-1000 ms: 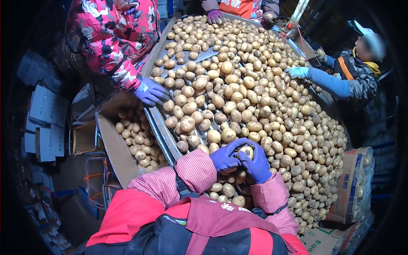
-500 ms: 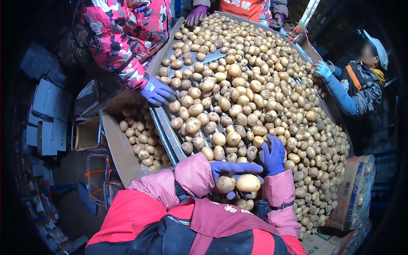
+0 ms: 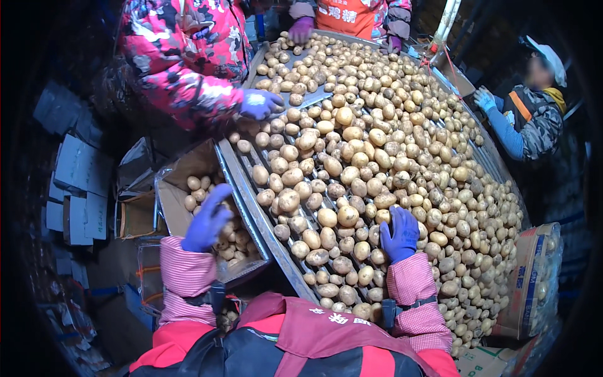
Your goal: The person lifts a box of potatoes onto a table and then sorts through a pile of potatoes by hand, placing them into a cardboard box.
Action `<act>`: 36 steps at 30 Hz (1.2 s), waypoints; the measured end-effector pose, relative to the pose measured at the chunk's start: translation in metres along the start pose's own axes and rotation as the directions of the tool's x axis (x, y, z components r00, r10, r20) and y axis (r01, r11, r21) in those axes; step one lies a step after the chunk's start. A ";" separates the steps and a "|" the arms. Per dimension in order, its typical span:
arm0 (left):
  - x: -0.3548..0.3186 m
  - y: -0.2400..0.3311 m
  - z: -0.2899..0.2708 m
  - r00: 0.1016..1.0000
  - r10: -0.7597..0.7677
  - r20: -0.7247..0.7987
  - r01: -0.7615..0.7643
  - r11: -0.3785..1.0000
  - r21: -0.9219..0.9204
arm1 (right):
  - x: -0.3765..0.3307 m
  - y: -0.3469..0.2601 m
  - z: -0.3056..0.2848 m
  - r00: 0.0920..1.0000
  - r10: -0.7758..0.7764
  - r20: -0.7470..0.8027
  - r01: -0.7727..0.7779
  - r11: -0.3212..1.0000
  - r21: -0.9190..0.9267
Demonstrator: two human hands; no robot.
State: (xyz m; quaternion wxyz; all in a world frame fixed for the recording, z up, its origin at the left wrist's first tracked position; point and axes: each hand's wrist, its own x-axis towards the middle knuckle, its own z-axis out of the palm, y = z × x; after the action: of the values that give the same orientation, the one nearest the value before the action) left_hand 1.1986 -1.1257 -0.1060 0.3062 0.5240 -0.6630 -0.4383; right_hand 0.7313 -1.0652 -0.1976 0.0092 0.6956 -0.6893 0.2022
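Potatoes (image 3: 352,182) cover the long sorting table (image 3: 251,188) running from six toward one o'clock; at nine o'clock beside it sits a cardboard box (image 3: 182,169) partly filled with them. Left hand (image 3: 207,220), gloved blue, hovers spread over that box; right hand (image 3: 400,234) lies spread on the pile at five o'clock

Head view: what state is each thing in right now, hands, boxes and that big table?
Left hand: gloved blue, open, held over the box, holding nothing.
Right hand: gloved blue, fingers spread on the potatoes.
Cardboard box: open, partly filled with potatoes.
Sorting table: slatted, heaped with loose potatoes.
Box at right: open, potatoes inside.
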 end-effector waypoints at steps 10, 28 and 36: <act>0.162 0.088 0.235 0.805 0.432 0.406 -0.588 0.672 0.451 | 0.001 -0.005 -0.003 0.996 0.046 0.080 -0.044 0.999 -0.025; 0.341 0.089 0.222 0.923 -0.257 0.285 -0.146 0.452 0.880 | 0.002 -0.011 -0.008 0.982 0.068 0.177 -0.061 0.997 -0.044; 0.323 0.066 0.187 0.969 -0.103 0.223 -0.060 0.779 0.624 | 0.001 -0.014 -0.012 0.980 0.081 0.183 -0.069 0.995 -0.068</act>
State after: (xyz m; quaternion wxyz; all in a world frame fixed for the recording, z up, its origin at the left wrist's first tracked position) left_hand 0.9237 -1.3838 -0.1438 0.0256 0.5452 -0.7972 -0.2580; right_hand 0.7413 -1.0619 -0.1828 -0.0414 0.6843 -0.7188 0.1157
